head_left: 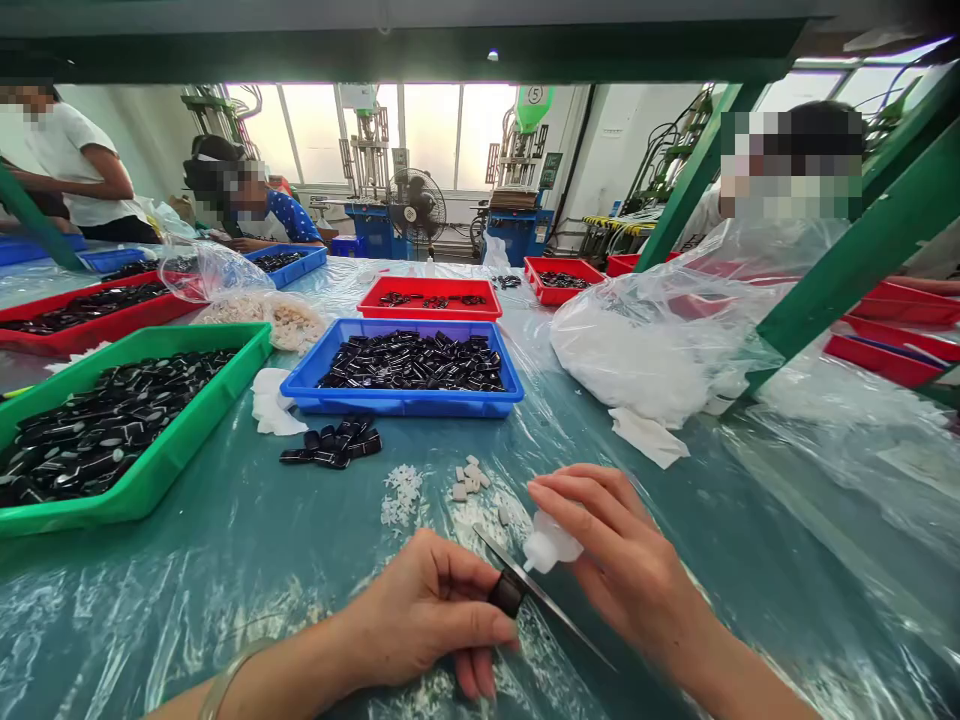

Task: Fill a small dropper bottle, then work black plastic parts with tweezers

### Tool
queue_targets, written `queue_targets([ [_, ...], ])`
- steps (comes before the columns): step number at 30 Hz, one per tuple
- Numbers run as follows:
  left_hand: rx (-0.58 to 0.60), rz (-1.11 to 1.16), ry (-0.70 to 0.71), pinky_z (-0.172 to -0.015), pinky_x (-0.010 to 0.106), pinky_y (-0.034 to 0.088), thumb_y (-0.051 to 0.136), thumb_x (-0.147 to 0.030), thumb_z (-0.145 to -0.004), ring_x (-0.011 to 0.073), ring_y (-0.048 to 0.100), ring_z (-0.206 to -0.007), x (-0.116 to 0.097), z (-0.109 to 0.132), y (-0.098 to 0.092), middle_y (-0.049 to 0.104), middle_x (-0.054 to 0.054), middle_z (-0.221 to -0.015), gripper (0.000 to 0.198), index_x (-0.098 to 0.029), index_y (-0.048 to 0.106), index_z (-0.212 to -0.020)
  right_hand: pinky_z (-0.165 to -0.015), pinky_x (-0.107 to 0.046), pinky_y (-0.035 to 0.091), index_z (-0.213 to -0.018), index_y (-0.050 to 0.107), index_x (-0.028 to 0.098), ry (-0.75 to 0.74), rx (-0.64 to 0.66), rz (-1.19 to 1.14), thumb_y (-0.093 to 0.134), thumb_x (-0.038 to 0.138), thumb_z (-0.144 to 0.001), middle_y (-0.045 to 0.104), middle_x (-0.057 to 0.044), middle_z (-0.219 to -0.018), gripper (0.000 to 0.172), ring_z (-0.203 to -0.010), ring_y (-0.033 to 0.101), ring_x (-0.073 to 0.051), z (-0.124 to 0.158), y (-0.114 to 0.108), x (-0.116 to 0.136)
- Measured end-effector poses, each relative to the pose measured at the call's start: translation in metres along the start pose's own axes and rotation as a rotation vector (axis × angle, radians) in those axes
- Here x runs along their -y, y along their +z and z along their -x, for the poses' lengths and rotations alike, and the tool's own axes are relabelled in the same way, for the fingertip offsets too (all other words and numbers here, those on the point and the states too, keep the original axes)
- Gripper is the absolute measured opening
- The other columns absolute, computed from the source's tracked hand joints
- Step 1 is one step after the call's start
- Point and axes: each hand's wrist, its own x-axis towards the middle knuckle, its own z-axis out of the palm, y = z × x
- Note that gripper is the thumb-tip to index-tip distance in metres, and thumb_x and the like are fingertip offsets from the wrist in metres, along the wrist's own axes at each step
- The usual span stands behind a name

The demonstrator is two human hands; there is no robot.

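Pinching a black piece (506, 595), left hand (431, 612) presumably steadies it close beside the white bottle (549, 543), which right hand (626, 545) grips tip-down.

I can see just one camera at work here, worn on the person's head, facing forward and tipped down across the surface (757, 590). The hands (420, 615) are close to it, low in its wide view; the windows (431, 125) stand far off, under a green beam (360, 58) spanning the top.
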Motion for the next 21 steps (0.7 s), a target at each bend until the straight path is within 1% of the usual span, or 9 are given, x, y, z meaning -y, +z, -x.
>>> queue_targets([
  [5, 0.030, -0.017, -0.026, -0.042, 0.015, 0.045, 0.068, -0.031, -0.070, 0.0087, 0.056, -0.042, -0.003, 0.000, 0.001, 0.059, 0.002, -0.049, 0.023, -0.008, 0.068, -0.072, -0.080, -0.040, 0.048, -0.111, 0.057, 0.016, -0.059, -0.004, 0.090, 0.042, -0.002, -0.084, 0.063, -0.010, -0.103, 0.036, -0.099, 0.051, -0.024, 0.001, -0.002, 0.003],
  [9, 0.037, -0.014, -0.042, -0.042, 0.015, 0.044, 0.068, -0.031, -0.070, 0.0084, 0.055, -0.041, -0.005, 0.002, 0.002, 0.058, 0.001, -0.048, 0.023, -0.008, 0.067, -0.070, -0.084, -0.041, 0.044, -0.111, 0.059, 0.015, -0.106, -0.004, 0.115, 0.043, 0.004, -0.089, 0.064, -0.011, -0.103, 0.029, -0.101, 0.051, -0.025, 0.001, -0.003, 0.007],
  [15, 0.056, -0.016, -0.047, -0.042, 0.015, 0.045, 0.066, -0.030, -0.072, 0.0082, 0.055, -0.040, -0.006, 0.003, 0.002, 0.059, 0.002, -0.048, 0.023, -0.008, 0.066, -0.069, -0.087, -0.043, 0.042, -0.109, 0.060, 0.013, -0.156, -0.002, 0.158, 0.037, 0.008, -0.092, 0.065, -0.011, -0.101, 0.029, -0.100, 0.051, -0.025, -0.001, -0.006, 0.010],
  [21, 0.057, -0.014, -0.059, -0.042, 0.016, 0.044, 0.068, -0.033, -0.071, 0.0092, 0.056, -0.041, -0.003, 0.001, 0.001, 0.059, 0.002, -0.048, 0.025, -0.008, 0.067, -0.069, -0.090, -0.045, 0.041, -0.113, 0.059, 0.016, -0.110, -0.024, 0.109, 0.034, 0.012, -0.095, 0.064, -0.011, -0.105, 0.031, -0.103, 0.050, -0.025, 0.005, -0.001, 0.011],
])
